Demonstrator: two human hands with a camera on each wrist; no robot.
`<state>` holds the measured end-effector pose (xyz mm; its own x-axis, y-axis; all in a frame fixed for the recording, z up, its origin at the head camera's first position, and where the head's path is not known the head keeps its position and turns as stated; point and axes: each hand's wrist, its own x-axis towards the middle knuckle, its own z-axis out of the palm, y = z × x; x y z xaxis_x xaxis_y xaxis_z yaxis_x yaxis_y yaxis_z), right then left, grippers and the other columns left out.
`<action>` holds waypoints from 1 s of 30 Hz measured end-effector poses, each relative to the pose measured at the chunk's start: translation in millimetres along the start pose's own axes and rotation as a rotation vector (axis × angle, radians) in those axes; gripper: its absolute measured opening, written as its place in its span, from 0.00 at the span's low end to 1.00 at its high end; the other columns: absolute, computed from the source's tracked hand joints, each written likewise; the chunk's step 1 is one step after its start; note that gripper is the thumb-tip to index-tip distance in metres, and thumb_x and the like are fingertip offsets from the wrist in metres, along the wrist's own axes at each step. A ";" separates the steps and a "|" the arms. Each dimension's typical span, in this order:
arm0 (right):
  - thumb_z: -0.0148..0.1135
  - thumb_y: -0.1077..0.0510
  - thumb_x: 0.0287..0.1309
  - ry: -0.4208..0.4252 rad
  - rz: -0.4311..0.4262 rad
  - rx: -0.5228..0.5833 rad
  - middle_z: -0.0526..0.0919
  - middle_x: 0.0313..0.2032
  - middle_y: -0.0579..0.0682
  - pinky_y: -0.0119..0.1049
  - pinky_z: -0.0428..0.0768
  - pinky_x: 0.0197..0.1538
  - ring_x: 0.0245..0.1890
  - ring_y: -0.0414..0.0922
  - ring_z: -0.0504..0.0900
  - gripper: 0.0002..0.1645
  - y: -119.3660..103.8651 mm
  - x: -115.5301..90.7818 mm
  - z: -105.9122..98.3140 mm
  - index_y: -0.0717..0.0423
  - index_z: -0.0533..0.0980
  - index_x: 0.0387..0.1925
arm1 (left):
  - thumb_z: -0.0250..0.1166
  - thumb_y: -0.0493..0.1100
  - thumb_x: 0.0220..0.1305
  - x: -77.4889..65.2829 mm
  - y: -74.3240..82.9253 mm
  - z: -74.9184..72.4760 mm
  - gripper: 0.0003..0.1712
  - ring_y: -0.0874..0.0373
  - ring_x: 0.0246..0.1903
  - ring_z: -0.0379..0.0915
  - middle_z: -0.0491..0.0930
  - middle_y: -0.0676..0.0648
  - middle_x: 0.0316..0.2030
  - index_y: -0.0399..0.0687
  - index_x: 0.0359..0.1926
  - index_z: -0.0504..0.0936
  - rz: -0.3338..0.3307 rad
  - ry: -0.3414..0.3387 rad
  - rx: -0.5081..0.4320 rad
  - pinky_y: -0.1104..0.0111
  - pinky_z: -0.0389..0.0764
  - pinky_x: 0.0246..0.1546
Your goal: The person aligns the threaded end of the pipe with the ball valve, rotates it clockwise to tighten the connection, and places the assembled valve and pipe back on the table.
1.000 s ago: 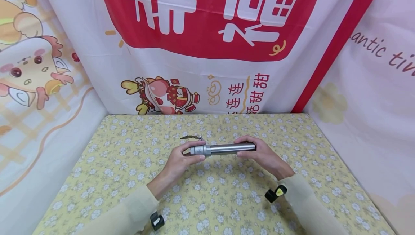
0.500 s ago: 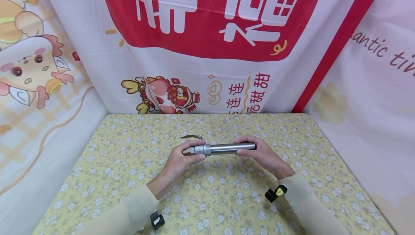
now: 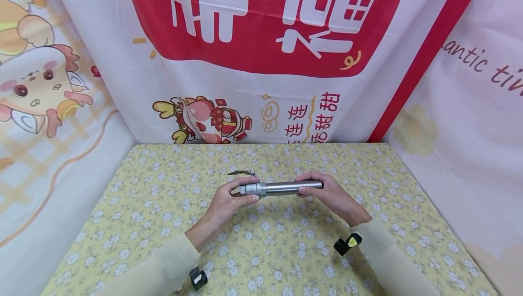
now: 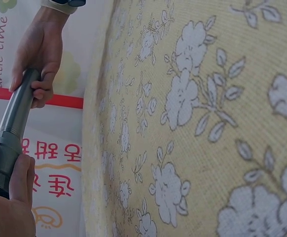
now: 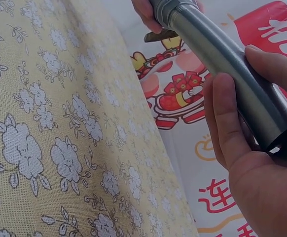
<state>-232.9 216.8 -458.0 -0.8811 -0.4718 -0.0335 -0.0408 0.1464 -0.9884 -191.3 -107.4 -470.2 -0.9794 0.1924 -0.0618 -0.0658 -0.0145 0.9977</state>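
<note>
A ball valve [image 3: 252,189] with a hex-sided body is joined to one end of a steel pipe [image 3: 282,188], held level above the table in the head view. My left hand [image 3: 227,201] grips the valve between thumb and fingers. The valve's flat lever [image 3: 240,172] sticks out on the far side. Toward the other end, my right hand [image 3: 330,194] holds the pipe, thumb on one side and fingers on the other. The right wrist view shows the hollow open end of the pipe [image 5: 247,89] beside the palm. In the left wrist view, the valve body [image 4: 5,155] lies between thumb and fingers.
A yellow flowered cloth [image 3: 261,250] covers the table. Behind it hangs a white and red printed curtain [image 3: 261,66], with more printed cloth at both sides. Small black cameras [image 3: 198,278] are strapped at the sleeve cuffs.
</note>
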 end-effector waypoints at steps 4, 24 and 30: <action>0.70 0.55 0.75 0.011 0.006 -0.016 0.83 0.58 0.59 0.55 0.87 0.61 0.49 0.46 0.89 0.23 1.3 1.0 -0.6 0.63 0.81 0.64 | 0.80 0.38 0.64 0.0 0.0 0.4 0.29 0.50 0.57 0.83 0.76 0.43 0.71 0.53 0.66 0.88 0.004 0.003 0.001 0.66 0.86 0.53; 0.71 0.54 0.74 0.031 -0.008 -0.017 0.81 0.59 0.57 0.50 0.87 0.57 0.49 0.49 0.86 0.22 -1.6 -0.6 1.4 0.60 0.81 0.63 | 0.80 0.38 0.65 -1.0 -0.3 -0.6 0.29 0.51 0.56 0.82 0.75 0.42 0.71 0.53 0.67 0.87 0.008 0.000 0.017 0.66 0.86 0.53; 0.74 0.60 0.71 0.009 -0.013 -0.002 0.81 0.60 0.60 0.41 0.87 0.50 0.47 0.46 0.84 0.23 -2.6 -1.4 0.9 0.61 0.80 0.63 | 0.80 0.38 0.65 -0.5 -0.3 -0.3 0.28 0.49 0.56 0.83 0.76 0.43 0.70 0.54 0.66 0.88 0.004 0.011 0.009 0.66 0.87 0.52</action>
<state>-231.2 216.2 -455.6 -0.8847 -0.4659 -0.0189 -0.0535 0.1416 -0.9885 -190.9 -107.8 -470.6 -0.9818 0.1812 -0.0577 -0.0599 -0.0064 0.9982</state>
